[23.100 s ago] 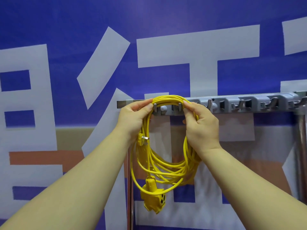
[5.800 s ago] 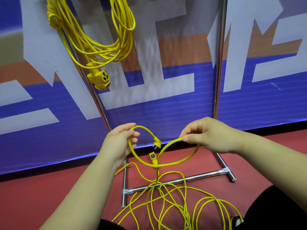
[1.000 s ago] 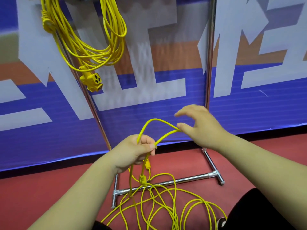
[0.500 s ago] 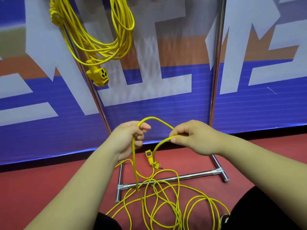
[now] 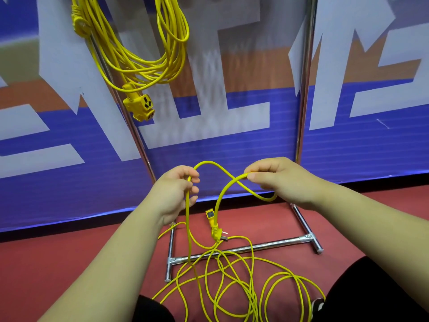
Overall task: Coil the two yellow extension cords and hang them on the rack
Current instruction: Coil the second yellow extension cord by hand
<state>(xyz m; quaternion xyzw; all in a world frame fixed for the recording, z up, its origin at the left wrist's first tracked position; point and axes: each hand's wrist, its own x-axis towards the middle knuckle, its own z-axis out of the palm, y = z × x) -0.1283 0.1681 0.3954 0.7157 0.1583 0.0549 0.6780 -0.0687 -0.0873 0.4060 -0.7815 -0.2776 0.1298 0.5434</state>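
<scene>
Left hand (image 5: 173, 194), right hand (image 5: 278, 180) hold cord (image 5: 206, 161), lettering (image 5: 60, 66) cropped

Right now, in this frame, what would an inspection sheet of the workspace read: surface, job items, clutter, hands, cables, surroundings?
Surface: red floor, smooth.
Job's things: hung cord coiled, high on the rack, socket end dangling; loose cord mostly sprawled on the floor.
Clutter: nothing seen.
Hands: left hand grips the loose cord; right hand pinches it; a loop arcs between them.
Cables: loose cord's plug dangles below the hands; floor loops cross the rack's base bar.
Surroundings: blue, white and orange banner behind the rack; dark trousers at the bottom edge.
</scene>
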